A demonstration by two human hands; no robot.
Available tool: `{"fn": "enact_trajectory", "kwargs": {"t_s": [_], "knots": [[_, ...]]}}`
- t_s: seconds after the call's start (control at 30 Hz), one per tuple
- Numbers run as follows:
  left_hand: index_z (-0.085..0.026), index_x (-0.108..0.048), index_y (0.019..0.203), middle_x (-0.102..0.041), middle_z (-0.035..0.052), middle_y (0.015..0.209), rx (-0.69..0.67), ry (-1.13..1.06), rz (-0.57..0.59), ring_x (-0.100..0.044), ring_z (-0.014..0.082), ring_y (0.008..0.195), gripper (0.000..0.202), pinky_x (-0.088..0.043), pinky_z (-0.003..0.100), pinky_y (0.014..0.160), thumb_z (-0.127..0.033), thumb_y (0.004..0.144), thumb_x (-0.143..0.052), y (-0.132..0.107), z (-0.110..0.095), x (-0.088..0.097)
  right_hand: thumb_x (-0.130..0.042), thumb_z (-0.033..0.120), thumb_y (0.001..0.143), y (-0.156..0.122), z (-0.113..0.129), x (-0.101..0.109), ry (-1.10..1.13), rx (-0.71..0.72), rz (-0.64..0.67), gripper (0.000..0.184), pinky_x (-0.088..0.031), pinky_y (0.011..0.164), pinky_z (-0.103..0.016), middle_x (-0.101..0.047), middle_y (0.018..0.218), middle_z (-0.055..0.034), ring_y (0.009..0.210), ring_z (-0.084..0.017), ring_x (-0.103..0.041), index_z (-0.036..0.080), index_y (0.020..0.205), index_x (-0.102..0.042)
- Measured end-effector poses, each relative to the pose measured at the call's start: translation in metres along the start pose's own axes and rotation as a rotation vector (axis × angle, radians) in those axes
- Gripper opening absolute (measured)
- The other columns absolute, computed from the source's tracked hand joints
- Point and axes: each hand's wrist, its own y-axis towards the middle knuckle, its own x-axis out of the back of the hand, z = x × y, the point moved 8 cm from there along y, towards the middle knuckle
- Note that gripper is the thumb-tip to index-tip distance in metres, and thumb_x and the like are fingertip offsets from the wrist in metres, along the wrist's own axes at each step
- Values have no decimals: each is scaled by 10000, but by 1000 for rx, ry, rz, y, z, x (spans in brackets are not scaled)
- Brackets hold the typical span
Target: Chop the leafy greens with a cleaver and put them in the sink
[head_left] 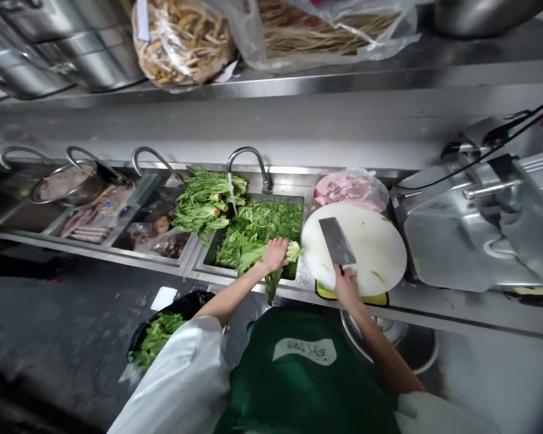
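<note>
My left hand is closed around a head of leafy lettuce over the front right part of the sink. Its pale stem end points right, toward the board, and some leaves hang over the sink's front edge. In my right hand is the handle of a cleaver, whose wide blade lies over the round white cutting board. Cut greens fill the sink, with water running in from the faucet. More whole lettuce heads are piled on the sink's left side.
Bagged raw meat sits behind the board. A slicing machine stands at right. Further sinks at left hold meat and a metal bowl. Below are a bin with leaves and a metal pot. A loaded shelf runs overhead.
</note>
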Motion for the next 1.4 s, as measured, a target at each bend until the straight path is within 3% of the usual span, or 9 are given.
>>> {"fn": "enact_trajectory", "kwargs": {"t_s": [0.13, 0.27, 0.4, 0.5, 0.6, 0.77, 1.1, 1.27, 1.4], "knots": [[-177, -555, 1170, -567, 179, 1243, 34, 69, 29, -452, 386, 1274, 681, -244, 472, 1124, -148, 565, -867, 29, -24, -26, -557, 132, 781, 23, -34, 19, 185, 40, 14, 727, -458, 826, -347, -664, 1131, -192, 939, -277, -656, 134, 1497, -426], [-138, -530, 1253, -532, 229, 1280, -7, 79, 9, -402, 434, 1305, 761, -198, 496, 1139, -152, 570, -867, 60, -64, -55, -501, 295, 886, 30, -81, 45, 351, 26, -37, 463, -441, 747, -313, -717, 977, -114, 866, -254, -657, 184, 1331, -566], [-104, -523, 1328, -494, 261, 1334, -125, -30, 22, -342, 491, 1349, 953, -107, 530, 1179, -164, 470, -934, 94, -113, -103, -403, 399, 969, 22, -115, 50, 319, 7, -20, 344, -410, 701, -307, -717, 882, -115, 794, -244, -646, 173, 1075, -639], [-98, -544, 1340, -483, 271, 1354, -108, 3, 58, -285, 528, 1375, 998, -35, 590, 1182, -235, 447, -967, 104, -118, -121, -366, 379, 995, 13, -120, 53, 296, -4, -28, 331, -402, 687, -298, -716, 884, -124, 784, -236, -652, 168, 1068, -611], [-91, -508, 1381, -469, 273, 1383, -80, 229, 121, -344, 496, 1338, 943, -103, 612, 1162, -320, 568, -928, 100, -110, -125, -336, 375, 1014, 6, -109, 62, 333, 32, -41, 337, -412, 706, -297, -721, 944, -133, 818, -240, -667, 164, 1134, -570], [-46, -506, 1350, -543, 241, 1290, -124, 671, 194, -483, 384, 1176, 800, -342, 483, 1037, -464, 740, -811, 91, -115, -132, -352, 327, 1026, 6, -78, 74, 316, 100, 40, 294, -407, 732, -283, -717, 966, -132, 878, -236, -677, 144, 1165, -536], [-37, -490, 1385, -548, 232, 1290, -109, 701, 196, -492, 356, 1150, 842, -358, 450, 1009, -530, 763, -773, 93, -115, -136, -368, 289, 1036, 54, -56, 58, 137, 81, 230, 256, -358, 688, -277, -717, 942, -133, 838, -218, -672, 138, 1142, -546], [-93, -450, 1454, -483, 240, 1397, -21, 636, 180, -446, 407, 1221, 998, -333, 516, 1047, -656, 698, -778, 93, -108, -127, -406, 353, 1019, 55, -78, 75, 215, 102, 149, 246, -342, 665, -268, -703, 850, -90, 783, -211, -649, 175, 1083, -564], [-166, -503, 1431, -416, 212, 1495, -50, 580, 133, -348, 436, 1321, 867, -301, 570, 1069, -697, 774, -697, 112, -133, -130, -406, 382, 998, 40, -128, 96, 242, -7, -8, 296, -342, 649, -268, -680, 803, -79, 709, -204, -616, 170, 1133, -562]]}}
